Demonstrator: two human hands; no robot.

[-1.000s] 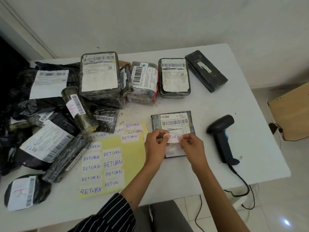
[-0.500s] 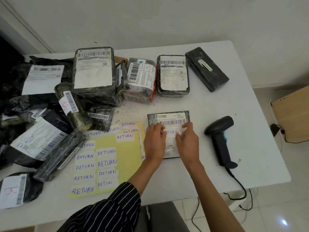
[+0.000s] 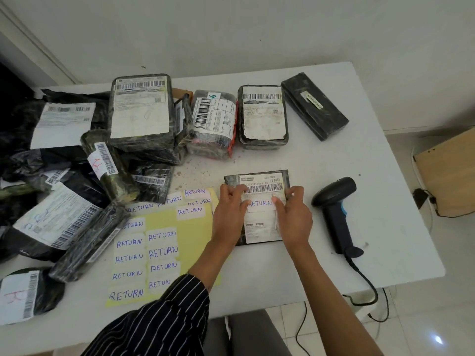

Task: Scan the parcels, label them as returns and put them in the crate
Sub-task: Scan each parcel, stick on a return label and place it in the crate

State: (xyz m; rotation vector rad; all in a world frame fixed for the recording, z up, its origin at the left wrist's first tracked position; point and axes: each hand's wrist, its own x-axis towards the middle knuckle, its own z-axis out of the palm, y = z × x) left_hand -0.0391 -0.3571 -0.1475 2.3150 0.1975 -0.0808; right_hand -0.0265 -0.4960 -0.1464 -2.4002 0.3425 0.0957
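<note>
Hands (image 3: 229, 214) (image 3: 295, 220) flat on parcel (image 3: 261, 226) (palms down)

The single camera sat on the person's head and looked forward and steeply down onto the white rectangular table (image 3: 372, 176). It was close to the near edge, so both forearms entered from the bottom of the frame, and the left hand (image 3: 228, 214) and the right hand (image 3: 295, 219) lay near the middle. The wide lens bent the table's edges. The pale plaster wall (image 3: 257, 34) filled the top, the light tiled floor (image 3: 449, 278) showed at the right, and the heap of black plastic-wrapped parcels (image 3: 77, 176) ran out at the left.
</note>
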